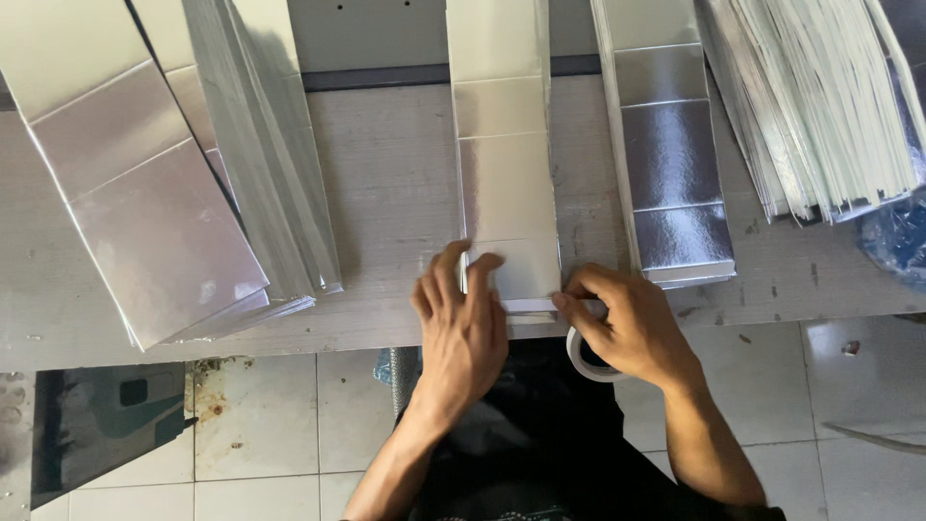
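A grey worktable (386,183) carries everything, its near edge running across the middle of the view above a tiled floor (260,434). At the table's left end lies a fanned stack of silver creased cardboard sheets (154,203), overhanging the near edge; at the far right corner sits a thick pile of white-edged sheets (820,106), and just left of it a narrower stack of shiny foil-faced panels (670,154). In the middle, a single long silver folded strip (503,164) reaches to the near edge. The left hand (463,323) presses flat on the strip's near end, fingers spread open. The right hand (627,323) pinches the strip's near right corner with fingertips closed, a white tape roll (582,359) beneath its palm at the table's edge.
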